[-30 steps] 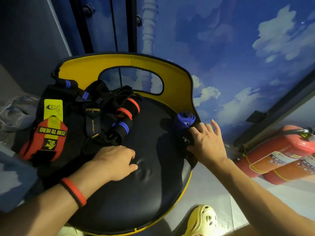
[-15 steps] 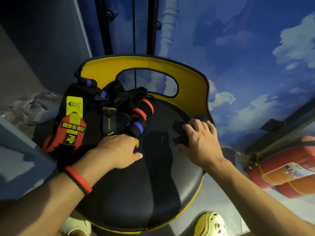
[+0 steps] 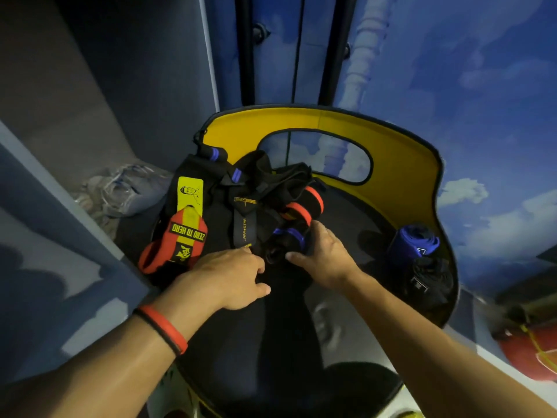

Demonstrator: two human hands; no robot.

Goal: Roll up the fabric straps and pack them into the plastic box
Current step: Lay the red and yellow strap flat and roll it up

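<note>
At the far left a crumpled clear plastic bag (image 3: 120, 191) lay on the floor at the foot of the grey wall panel (image 3: 75, 86), beside the chair. On the left side of the black chair seat (image 3: 286, 342) lay the red-and-yellow wrap (image 3: 177, 236) lettered ZERO TO HERO, with a yellow tag (image 3: 190, 191) just behind it. Both sat at the edge of the tangled pile of black straps (image 3: 256, 182) that covered the back left of the seat. My left hand (image 3: 229, 276), a red wristband (image 3: 164, 330) on its wrist, rested at the near edge of that pile, fingers loosely bent and holding nothing. Its fingertips were next to the end of a long black strap (image 3: 245, 224) with yellow lettering. Just to the right, my right hand (image 3: 324, 257) grasped the blue-banded strap (image 3: 289, 236), fingers curled over its top and thumb beneath. Two red-banded rolls (image 3: 304, 203) lay close behind it, and loose black webbing crossed around them, so the strap I held was hemmed in by the tangle. Further right, well apart from the pile, a rolled blue strap (image 3: 414, 239) leaned against the yellow backrest (image 3: 407, 164) at the seat's right edge, with a rolled black strap (image 3: 431, 276) just in front of it. Beyond the chair, at the far right, a red fire extinguisher (image 3: 530, 354) showed only as a blur.
</note>
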